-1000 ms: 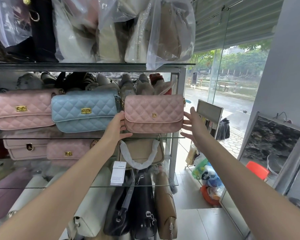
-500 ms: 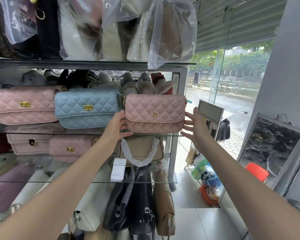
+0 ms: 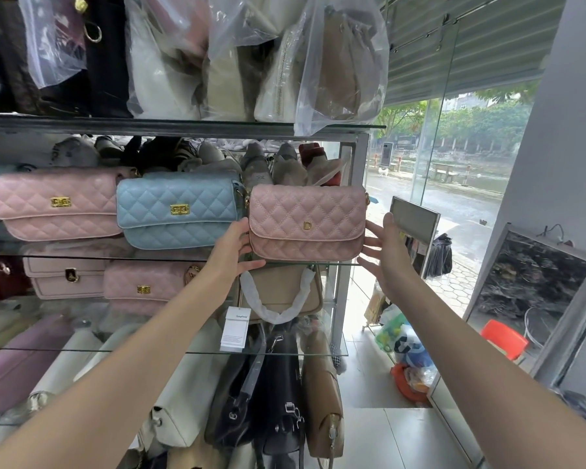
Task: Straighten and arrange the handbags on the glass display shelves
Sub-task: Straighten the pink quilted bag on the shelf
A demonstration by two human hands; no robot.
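A pink quilted handbag (image 3: 307, 221) with a small gold D clasp stands upright at the right end of the middle glass shelf (image 3: 332, 264). My left hand (image 3: 236, 253) grips its lower left corner, thumb under the bottom edge. My right hand (image 3: 388, 255) is spread flat beside the bag's right end, fingertips at its edge. To the left stand a blue quilted handbag (image 3: 178, 211) and another pink quilted handbag (image 3: 56, 204), both with gold clasps.
Plastic-wrapped bags (image 3: 251, 55) fill the top shelf. A beige bag with a wrapped handle (image 3: 281, 292) and its price tag (image 3: 234, 328) hang below, over dark bags (image 3: 268, 401). A metal post (image 3: 351, 204) ends the rack; a framed sign (image 3: 415, 218) stands to the right.
The view has shifted slightly, so the shelves sit a little further right. Both hands stay at the ends of the pink handbag, which has barely moved.
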